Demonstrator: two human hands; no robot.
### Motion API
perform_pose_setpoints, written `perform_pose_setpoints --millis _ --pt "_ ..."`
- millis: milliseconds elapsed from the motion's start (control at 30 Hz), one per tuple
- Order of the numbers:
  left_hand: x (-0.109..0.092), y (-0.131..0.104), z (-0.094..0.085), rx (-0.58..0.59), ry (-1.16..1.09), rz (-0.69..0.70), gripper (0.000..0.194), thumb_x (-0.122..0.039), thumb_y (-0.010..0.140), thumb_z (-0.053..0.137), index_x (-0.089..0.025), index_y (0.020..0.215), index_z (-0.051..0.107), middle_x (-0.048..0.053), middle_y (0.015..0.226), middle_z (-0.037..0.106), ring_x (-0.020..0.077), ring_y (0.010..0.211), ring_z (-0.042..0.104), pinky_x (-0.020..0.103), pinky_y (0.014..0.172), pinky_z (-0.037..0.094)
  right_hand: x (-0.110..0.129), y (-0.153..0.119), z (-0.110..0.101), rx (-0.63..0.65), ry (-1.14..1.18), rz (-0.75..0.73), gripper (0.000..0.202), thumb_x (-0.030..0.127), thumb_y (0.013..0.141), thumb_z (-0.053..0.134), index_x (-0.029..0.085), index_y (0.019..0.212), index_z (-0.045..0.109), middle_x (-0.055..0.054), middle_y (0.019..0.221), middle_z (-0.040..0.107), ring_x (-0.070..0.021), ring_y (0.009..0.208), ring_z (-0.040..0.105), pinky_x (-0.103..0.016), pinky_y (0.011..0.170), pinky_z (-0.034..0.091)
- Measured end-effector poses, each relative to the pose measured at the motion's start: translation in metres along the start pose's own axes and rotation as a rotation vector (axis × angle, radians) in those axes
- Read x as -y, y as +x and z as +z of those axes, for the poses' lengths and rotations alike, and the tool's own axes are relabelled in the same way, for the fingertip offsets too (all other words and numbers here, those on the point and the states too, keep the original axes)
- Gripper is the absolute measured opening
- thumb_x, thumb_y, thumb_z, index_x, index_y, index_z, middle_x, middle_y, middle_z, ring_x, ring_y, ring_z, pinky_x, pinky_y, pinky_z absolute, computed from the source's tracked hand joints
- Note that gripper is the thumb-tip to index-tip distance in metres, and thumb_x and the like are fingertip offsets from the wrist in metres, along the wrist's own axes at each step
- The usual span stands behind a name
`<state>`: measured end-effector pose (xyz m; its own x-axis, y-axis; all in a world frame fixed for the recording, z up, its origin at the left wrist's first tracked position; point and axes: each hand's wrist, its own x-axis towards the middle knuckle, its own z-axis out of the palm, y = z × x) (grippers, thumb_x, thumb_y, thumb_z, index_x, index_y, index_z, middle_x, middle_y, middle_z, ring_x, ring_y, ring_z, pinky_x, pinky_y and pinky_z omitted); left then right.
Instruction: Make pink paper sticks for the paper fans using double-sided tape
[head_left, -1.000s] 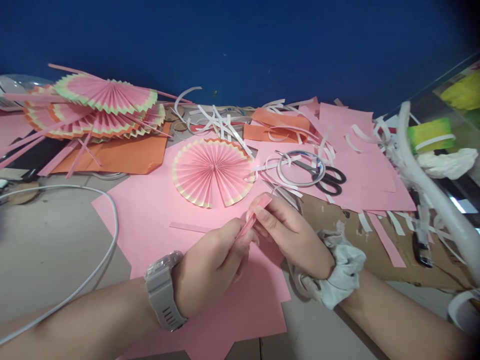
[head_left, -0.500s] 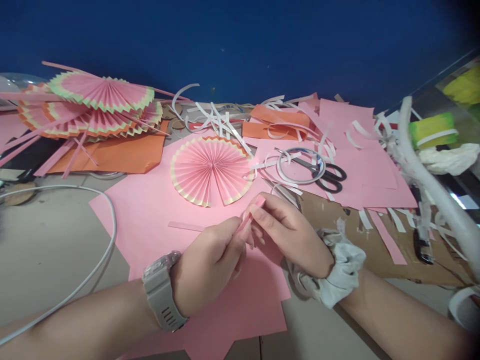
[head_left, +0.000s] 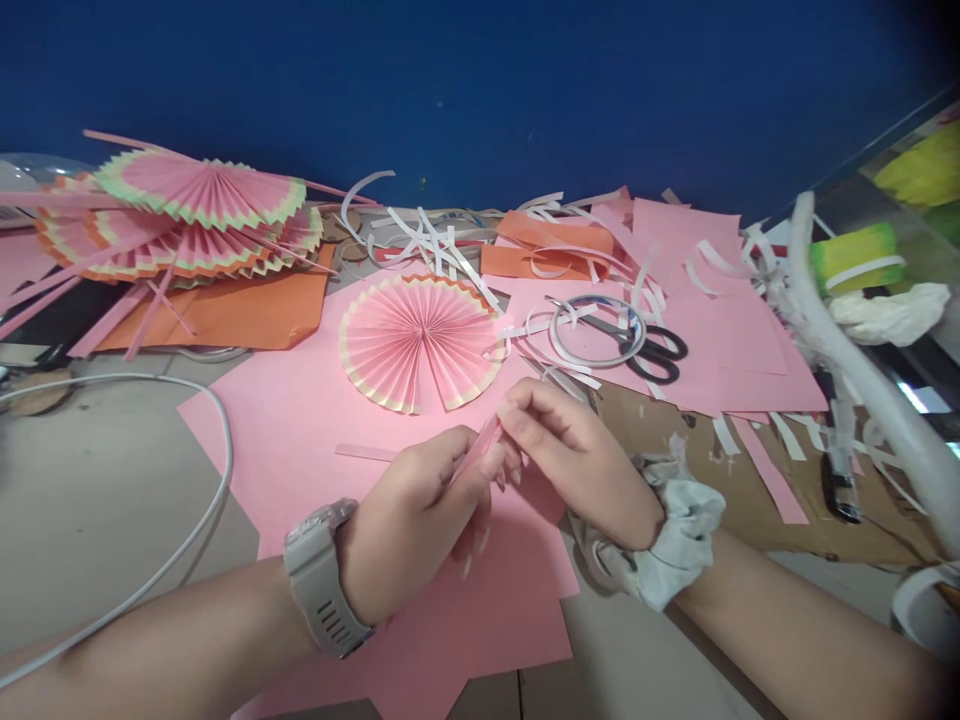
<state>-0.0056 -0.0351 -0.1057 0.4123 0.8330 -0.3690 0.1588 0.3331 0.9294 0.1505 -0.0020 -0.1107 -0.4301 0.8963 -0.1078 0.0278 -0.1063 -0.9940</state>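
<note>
A narrow pink paper strip [head_left: 480, 446] is pinched between both hands, over pink paper sheets [head_left: 495, 600]. My left hand [head_left: 420, 510], with a grey watch at the wrist, is closed on the strip's lower part. Thumb and fingertips of my right hand [head_left: 577, 450] close on its upper end; a pale scrunchie circles that wrist. Another flat pink piece [head_left: 364, 453] sticks out to the left behind my left hand. Just beyond the hands lies a pleated pink paper fan [head_left: 421, 345], with a yellow and orange edge and a gap at its near side.
Stacked pleated fans [head_left: 202, 190] lie at the back left above orange paper [head_left: 262, 310]. Black-handled scissors [head_left: 664, 355] lie under a tape roll [head_left: 598, 358]. White paper strips [head_left: 442, 245] are scattered at the back. A white cable [head_left: 225, 430] loops at left; a utility knife [head_left: 840, 485] lies right.
My right fingertips have shifted slightly along the pink strip, covering its upper end. The left hand's lower fingers have loosened and spread a little. The view has shifted slightly.
</note>
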Motion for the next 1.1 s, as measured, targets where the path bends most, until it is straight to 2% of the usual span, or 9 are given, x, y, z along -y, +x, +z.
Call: perform_pose_setpoints --millis 133,300,500,833,1100 --pt "0.0021 0.0012 0.001 -0.015 -0.034 -0.013 0.036 -0.048 0.093 0.032 -0.019 0.076 0.047 -0.006 0.052 0.05 0.0055 0.034 0.042 0.017 0.036 0.034 -0.0005 -0.0012 0.0021 0.05 0.023 -0.003 0.02 0.03 0.09 0.046 0.018 0.074 0.045 0.004 0.062 0.054 -0.007 0.055 0.053 -0.021 0.055 0.045" --pt "0.0042 -0.0002 0.0003 -0.004 -0.046 0.041 0.032 -0.042 0.095 0.032 -0.019 0.076 0.045 -0.007 0.05 0.048 0.0045 0.033 0.039 0.015 0.035 0.032 0.0022 -0.0054 0.0037 -0.007 -0.048 -0.032 0.013 0.025 0.087 0.053 0.018 0.077 0.048 0.004 0.065 0.054 -0.0068 0.057 0.054 -0.019 0.055 0.046" --pt "0.0045 -0.0015 -0.0007 0.038 -0.021 0.094 0.032 -0.04 0.096 0.03 -0.019 0.077 0.045 -0.007 0.049 0.046 0.0042 0.034 0.038 0.015 0.037 0.033 0.0048 -0.0084 0.0043 -0.021 -0.072 -0.092 0.017 0.026 0.089 0.048 0.017 0.074 0.05 0.003 0.062 0.052 -0.0065 0.054 0.052 -0.019 0.052 0.045" --pt "0.0036 -0.0027 0.0 0.047 -0.017 0.046 0.033 -0.042 0.095 0.031 -0.019 0.076 0.045 -0.006 0.049 0.047 0.0048 0.035 0.04 0.015 0.036 0.034 0.0063 -0.0065 0.0004 0.026 -0.038 -0.092 0.017 0.023 0.09 0.048 0.016 0.075 0.054 0.004 0.062 0.052 -0.0043 0.055 0.05 -0.015 0.052 0.043" --pt "0.0025 0.0022 -0.0011 0.036 -0.002 0.017 0.033 -0.044 0.094 0.032 -0.019 0.076 0.045 -0.007 0.048 0.047 0.0038 0.034 0.041 0.013 0.035 0.034 0.0068 -0.0029 -0.0005 0.033 0.034 -0.054 0.018 0.021 0.09 0.047 0.016 0.074 0.055 0.002 0.067 0.058 -0.007 0.059 0.052 -0.02 0.058 0.046"
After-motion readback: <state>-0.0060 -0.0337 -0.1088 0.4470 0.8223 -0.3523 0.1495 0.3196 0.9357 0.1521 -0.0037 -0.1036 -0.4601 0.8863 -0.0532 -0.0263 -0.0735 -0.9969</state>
